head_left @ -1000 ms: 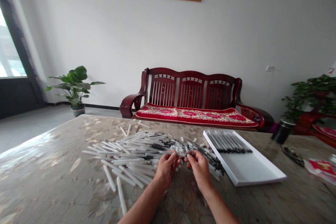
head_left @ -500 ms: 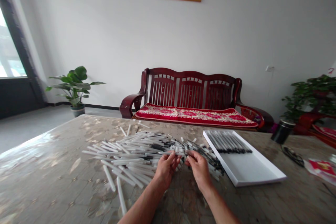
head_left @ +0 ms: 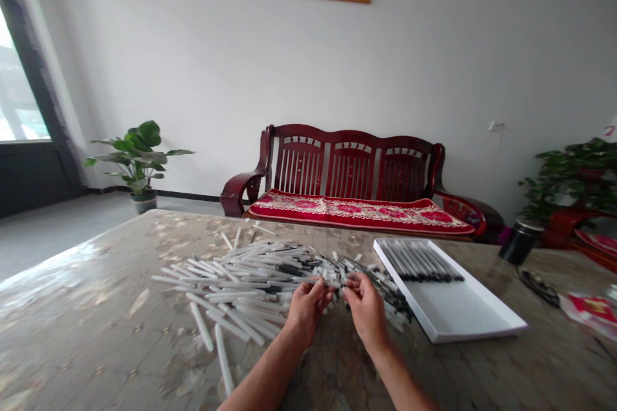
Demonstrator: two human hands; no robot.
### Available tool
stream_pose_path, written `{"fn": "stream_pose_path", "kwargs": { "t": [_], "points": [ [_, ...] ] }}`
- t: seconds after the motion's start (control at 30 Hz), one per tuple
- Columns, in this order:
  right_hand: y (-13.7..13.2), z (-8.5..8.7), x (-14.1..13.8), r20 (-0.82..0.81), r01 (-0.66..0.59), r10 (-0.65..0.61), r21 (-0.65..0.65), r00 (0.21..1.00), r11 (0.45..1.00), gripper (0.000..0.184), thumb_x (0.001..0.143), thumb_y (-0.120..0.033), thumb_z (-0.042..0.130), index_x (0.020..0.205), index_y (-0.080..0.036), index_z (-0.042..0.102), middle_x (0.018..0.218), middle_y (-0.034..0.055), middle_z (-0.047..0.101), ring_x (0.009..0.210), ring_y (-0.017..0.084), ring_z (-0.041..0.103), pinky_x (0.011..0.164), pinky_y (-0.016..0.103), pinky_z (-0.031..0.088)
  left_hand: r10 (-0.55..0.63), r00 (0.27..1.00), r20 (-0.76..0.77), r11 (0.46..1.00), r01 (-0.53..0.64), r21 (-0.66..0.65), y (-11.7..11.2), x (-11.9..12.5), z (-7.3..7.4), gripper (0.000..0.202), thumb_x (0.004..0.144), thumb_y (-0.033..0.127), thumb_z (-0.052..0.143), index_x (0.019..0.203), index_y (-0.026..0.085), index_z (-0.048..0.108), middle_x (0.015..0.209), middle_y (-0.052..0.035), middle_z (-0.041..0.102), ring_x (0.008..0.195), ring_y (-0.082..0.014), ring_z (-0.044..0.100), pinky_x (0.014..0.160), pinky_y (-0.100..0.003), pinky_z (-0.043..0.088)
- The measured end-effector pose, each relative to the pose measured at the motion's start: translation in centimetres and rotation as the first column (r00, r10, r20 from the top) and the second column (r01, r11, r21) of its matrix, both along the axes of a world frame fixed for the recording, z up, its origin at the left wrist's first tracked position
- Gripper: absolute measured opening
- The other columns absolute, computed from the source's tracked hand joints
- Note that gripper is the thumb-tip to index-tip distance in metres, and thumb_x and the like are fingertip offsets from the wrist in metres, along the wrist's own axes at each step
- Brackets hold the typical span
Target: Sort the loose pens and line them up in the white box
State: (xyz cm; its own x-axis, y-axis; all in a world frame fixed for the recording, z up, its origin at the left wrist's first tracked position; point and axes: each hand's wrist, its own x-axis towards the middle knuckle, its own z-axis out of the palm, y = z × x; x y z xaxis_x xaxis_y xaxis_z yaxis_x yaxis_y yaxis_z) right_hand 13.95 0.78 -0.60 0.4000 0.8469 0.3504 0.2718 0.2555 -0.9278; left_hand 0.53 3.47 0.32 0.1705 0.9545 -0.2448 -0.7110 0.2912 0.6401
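My left hand (head_left: 308, 305) is closed in a pinch on a whitish pen part (head_left: 332, 283) that points toward my right hand. Thumb and fingers of my right hand (head_left: 366, 309) are pinched at its other end, on something small that I cannot make out. Both hands are over the near side of a heap of loose pen parts. Translucent white pen barrels (head_left: 231, 298) spread out to the left of my left hand. Small clear and black pieces (head_left: 398, 302), seemingly caps and tips, lie around and right of my right hand.
A shallow white box (head_left: 475, 311) at the right holds a row of assembled-looking pens (head_left: 419, 260) at its far end. Farther right are a black canister (head_left: 520, 241), a coiled cable (head_left: 542, 286) and a red packet (head_left: 590, 305). A wooden bench (head_left: 351, 167) stands behind the patterned table (head_left: 116, 295).
Both hands stay in nearly the same place over the heap. My right hand's fingers have shifted slightly around the small piece. The box and scattered parts look unmoved.
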Motion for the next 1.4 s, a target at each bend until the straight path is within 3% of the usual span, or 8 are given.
{"fn": "stream_pose_path", "kwargs": {
  "t": [0.3,0.53,0.67,0.8,0.87,1.03,1.2,1.4],
  "points": [
    [-0.6,0.6,0.2,0.218,0.004,-0.016,0.055,0.976,0.998,0.019,0.079,-0.026,0.059,0.097,-0.023,0.066,0.086,0.0064,0.074,0.081,0.023,0.070,0.073,0.033,0.054,-0.002,1.000,-0.005,0.999,0.002,0.053,-0.3,0.2,-0.2,0.028,0.061,0.021,0.088,0.073,0.013,0.064,0.065,-0.0011,0.069,0.061,-0.0120,0.069,0.060,-0.019,0.057],
    [-1.2,1.1,0.2,0.468,-0.046,-0.009,0.107,0.884,0.993,0.029,0.088,-0.022,0.045,0.109,-0.023,0.064,0.097,0.0080,0.071,0.090,0.022,0.066,0.082,0.034,0.051,-0.050,0.998,-0.045,0.994,0.054,0.093,-0.5,0.2,-0.4,0.040,0.050,0.031,0.093,0.073,0.012,0.065,0.065,-0.0025,0.070,0.059,-0.0124,0.068,0.059,-0.019,0.056],
    [-1.1,0.9,0.0,0.439,-0.032,-0.014,0.096,0.898,0.995,0.028,0.092,-0.027,0.041,0.107,-0.023,0.064,0.101,0.0094,0.072,0.094,0.024,0.067,0.080,0.033,0.050,-0.066,0.996,-0.061,0.993,0.072,0.090,-0.5,0.3,-0.5,0.043,0.048,0.032,0.093,0.074,0.013,0.066,0.064,-0.0021,0.070,0.059,-0.0131,0.068,0.057,-0.020,0.056],
    [-1.2,1.0,0.0,0.316,-0.032,0.026,0.013,0.948,0.999,0.029,0.093,-0.034,0.042,0.112,-0.024,0.061,0.090,0.0051,0.073,0.074,0.020,0.068,0.065,0.028,0.049,-0.044,0.996,-0.072,0.996,0.049,0.071,-0.4,0.2,-0.2,0.032,0.058,0.027,0.090,0.071,0.013,0.065,0.062,-0.0016,0.069,0.058,-0.0117,0.068,0.057,-0.018,0.056],
    [-1.4,1.1,0.2,0.334,-0.041,0.040,-0.005,0.942,0.999,0.027,0.093,-0.036,0.045,0.111,-0.024,0.061,0.088,0.0032,0.072,0.074,0.020,0.067,0.065,0.028,0.048,-0.019,0.998,-0.067,0.998,0.023,0.055,-0.3,-0.1,0.0,0.027,0.063,0.023,0.087,0.070,0.013,0.064,0.063,-0.0009,0.069,0.059,-0.0112,0.069,0.059,-0.018,0.057],
    [-1.2,1.1,0.4,0.495,-0.033,0.023,0.013,0.869,0.999,0.022,0.091,-0.035,0.046,0.083,-0.025,0.062,0.080,0.0036,0.069,0.076,0.021,0.063,0.068,0.029,0.043,-0.025,0.997,-0.068,0.998,0.028,0.052,-0.1,-0.2,-0.1,0.025,0.064,0.022,0.087,0.069,0.014,0.063,0.062,-0.0005,0.068,0.059,-0.0109,0.068,0.059,-0.018,0.057],
    [-1.1,1.1,0.3,0.387,-0.022,0.061,-0.104,0.920,0.994,0.035,0.091,-0.045,0.044,0.065,-0.027,0.058,0.055,0.0008,0.059,0.053,0.020,0.054,0.055,0.030,0.034,-0.030,0.996,-0.090,0.996,0.038,0.083,-0.1,0.0,-0.5,0.035,0.054,0.030,0.091,0.071,0.013,0.065,0.062,-0.0008,0.069,0.058,-0.0116,0.068,0.058,-0.018,0.056],
    [-1.3,1.4,0.3,0.404,-0.056,0.069,-0.045,0.912,0.997,0.022,0.089,-0.041,0.051,0.077,-0.026,0.062,0.072,0.0011,0.067,0.067,0.020,0.060,0.062,0.028,0.037,-0.037,0.995,-0.088,0.994,0.046,0.096,-0.3,0.0,-0.4,0.039,0.050,0.033,0.092,0.071,0.014,0.065,0.064,-0.0016,0.070,0.060,-0.0122,0.069,0.059,-0.019,0.056]
  ]
}}
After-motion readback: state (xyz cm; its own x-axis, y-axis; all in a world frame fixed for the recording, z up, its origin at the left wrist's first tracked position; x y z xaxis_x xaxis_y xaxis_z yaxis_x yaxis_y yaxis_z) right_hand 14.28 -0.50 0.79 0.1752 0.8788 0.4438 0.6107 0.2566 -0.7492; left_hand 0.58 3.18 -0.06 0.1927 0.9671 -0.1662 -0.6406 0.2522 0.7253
